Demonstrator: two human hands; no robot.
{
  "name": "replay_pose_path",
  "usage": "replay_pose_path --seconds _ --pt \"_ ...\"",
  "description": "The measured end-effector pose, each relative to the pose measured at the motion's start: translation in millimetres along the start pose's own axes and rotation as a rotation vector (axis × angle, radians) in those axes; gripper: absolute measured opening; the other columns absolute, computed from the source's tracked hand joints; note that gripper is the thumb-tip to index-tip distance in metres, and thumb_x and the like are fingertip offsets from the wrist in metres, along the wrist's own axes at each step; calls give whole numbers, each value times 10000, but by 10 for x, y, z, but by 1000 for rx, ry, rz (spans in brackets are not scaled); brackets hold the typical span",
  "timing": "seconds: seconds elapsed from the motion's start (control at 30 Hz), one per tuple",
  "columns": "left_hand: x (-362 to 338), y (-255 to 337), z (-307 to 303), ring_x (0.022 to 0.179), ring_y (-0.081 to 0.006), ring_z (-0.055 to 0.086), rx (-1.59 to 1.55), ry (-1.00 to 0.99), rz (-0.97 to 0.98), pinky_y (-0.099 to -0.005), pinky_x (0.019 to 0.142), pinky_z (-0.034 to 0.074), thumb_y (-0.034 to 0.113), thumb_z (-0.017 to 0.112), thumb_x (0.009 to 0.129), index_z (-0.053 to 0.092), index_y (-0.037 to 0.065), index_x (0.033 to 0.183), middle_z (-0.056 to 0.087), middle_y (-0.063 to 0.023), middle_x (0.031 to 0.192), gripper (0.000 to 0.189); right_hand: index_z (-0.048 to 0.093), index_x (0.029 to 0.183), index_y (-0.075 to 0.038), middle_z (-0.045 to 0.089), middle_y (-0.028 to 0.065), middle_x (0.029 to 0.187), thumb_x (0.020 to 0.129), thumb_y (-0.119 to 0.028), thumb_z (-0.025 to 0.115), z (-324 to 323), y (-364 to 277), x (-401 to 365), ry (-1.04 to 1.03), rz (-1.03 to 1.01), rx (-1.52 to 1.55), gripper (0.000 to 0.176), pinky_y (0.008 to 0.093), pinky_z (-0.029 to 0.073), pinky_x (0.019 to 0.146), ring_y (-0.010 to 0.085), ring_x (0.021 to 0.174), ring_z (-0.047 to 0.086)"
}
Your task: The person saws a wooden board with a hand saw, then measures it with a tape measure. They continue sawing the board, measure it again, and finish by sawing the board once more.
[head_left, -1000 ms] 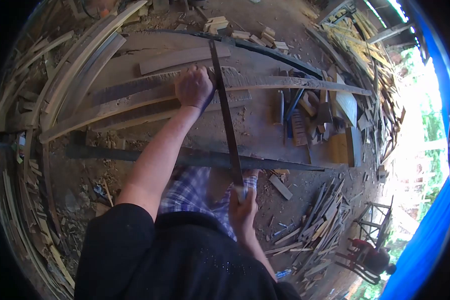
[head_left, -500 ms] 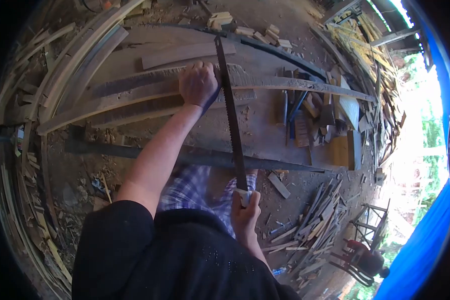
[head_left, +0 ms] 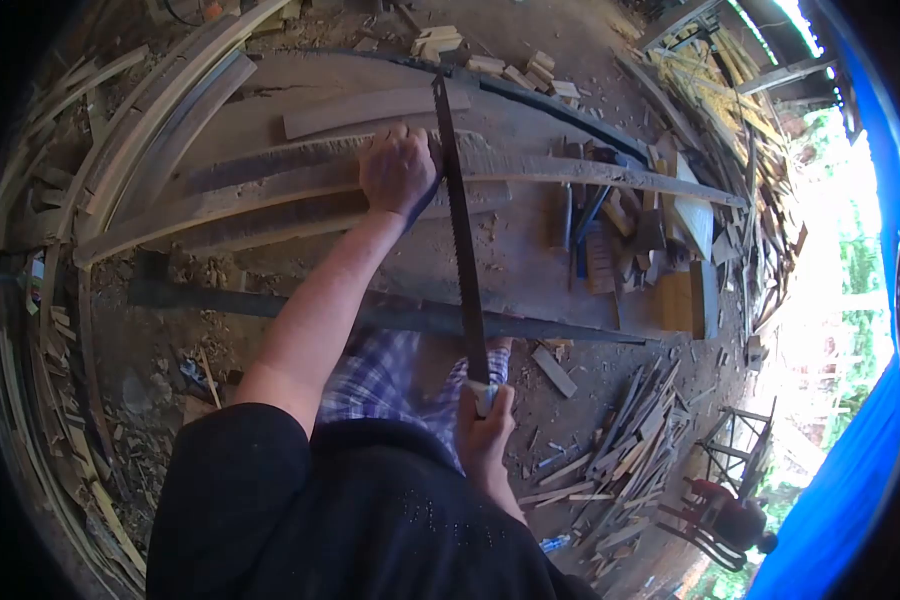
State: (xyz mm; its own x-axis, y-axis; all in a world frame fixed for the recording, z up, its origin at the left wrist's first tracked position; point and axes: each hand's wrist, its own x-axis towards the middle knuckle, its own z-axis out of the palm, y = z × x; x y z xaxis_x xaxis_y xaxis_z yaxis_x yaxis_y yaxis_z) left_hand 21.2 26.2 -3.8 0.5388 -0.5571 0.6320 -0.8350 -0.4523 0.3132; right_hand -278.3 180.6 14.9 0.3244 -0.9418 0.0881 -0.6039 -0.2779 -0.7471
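In my right hand (head_left: pixel 485 430) is the pale handle of a handsaw (head_left: pixel 467 270), the fingers closed round it near my body. The saw's long dark blade points away from me and crosses a long wooden plank (head_left: pixel 590 173), its toothed edge facing left. My left hand (head_left: pixel 398 170) is closed on the plank just left of the blade, fingers curled over the far side. Beneath and beside the plank lie rough boards (head_left: pixel 280 165). A shorter board (head_left: pixel 360 110) rests beyond them on the worktable (head_left: pixel 400 265).
Hand tools and wood blocks (head_left: pixel 610 230) crowd the table's right end. Long timbers (head_left: pixel 160 130) lean along the left. Thin offcuts (head_left: pixel 620 450) are heaped on the floor at right, near a red machine (head_left: pixel 725 515). Several short blocks (head_left: pixel 535 75) lie beyond the table.
The saw and my right hand have shifted slightly toward my body. My left hand stays in the same place on the plank.
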Motion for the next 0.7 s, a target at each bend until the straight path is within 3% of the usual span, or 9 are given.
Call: replay_pose_path --seconds 0.03,0.1,0.17,0.27,0.43,0.5,0.57,0.63,0.7 --pt "-21 -16 -15 728 -319 634 1 -17 6 -465 677 503 228 546 856 622 99 711 632 -113 746 208 488 994 -12 624 226 769 902 -172 662 -11 -2 -27 -18 55 36 254 412 508 613 373 701 666" --pt "12 2 -39 751 -317 643 -13 -39 -2 -463 683 505 227 548 852 627 95 706 641 -123 753 212 465 992 -22 619 208 729 921 -150 633 218 -225 502 103 -193 62 223 423 502 592 378 676 661" --pt "27 31 -69 763 -317 648 -13 -39 -4 -463 687 506 229 543 853 629 92 704 648 -127 763 220 467 998 -9 613 261 792 921 -108 608 517 -401 1082 12 -108 63 189 466 482 583 479 767 636" --pt "17 36 -34 785 -317 658 -10 -18 -31 -460 695 508 233 536 853 631 84 697 661 -138 785 236 461 999 -10 604 277 801 932 -120 594 687 -332 1236 84 -236 66 185 467 477 583 486 765 620" --pt "19 62 -11 809 -282 639 29 -135 -153 -433 732 475 228 553 805 650 111 694 657 -98 788 188 513 1073 15 656 210 892 917 -146 629 199 135 114 63 -169 -2 252 348 520 644 262 758 681" --pt "-15 21 4 808 -278 640 18 -121 -87 -430 737 478 227 553 802 659 105 726 656 -100 784 178 519 1074 20 653 226 940 908 -141 642 92 41 -14 -25 27 51 262 371 528 670 284 796 684" --pt "-18 17 -28 798 -275 641 18 -110 -52 -428 742 481 232 550 811 660 98 744 657 -104 783 186 501 1053 18 645 230 859 917 -148 630 206 -210 378 47 -82 26 250 404 514 639 339 747 675" --pt "-30 6 -34 723 -310 640 -17 105 57 -455 632 494 207 531 865 593 99 690 628 -127 746 215 479 1051 15 626 229 782 931 -153 610 468 -476 1022 39 -115 -65 245 430 487 596 407 707 654" --pt "-10 9 -74 739 -314 642 -32 13 22 -460 649 492 210 526 876 591 100 674 634 -136 749 238 468 1049 8 613 246 775 932 -137 604 631 -455 1247 60 -200 -9 231 437 489 591 444 705 630"
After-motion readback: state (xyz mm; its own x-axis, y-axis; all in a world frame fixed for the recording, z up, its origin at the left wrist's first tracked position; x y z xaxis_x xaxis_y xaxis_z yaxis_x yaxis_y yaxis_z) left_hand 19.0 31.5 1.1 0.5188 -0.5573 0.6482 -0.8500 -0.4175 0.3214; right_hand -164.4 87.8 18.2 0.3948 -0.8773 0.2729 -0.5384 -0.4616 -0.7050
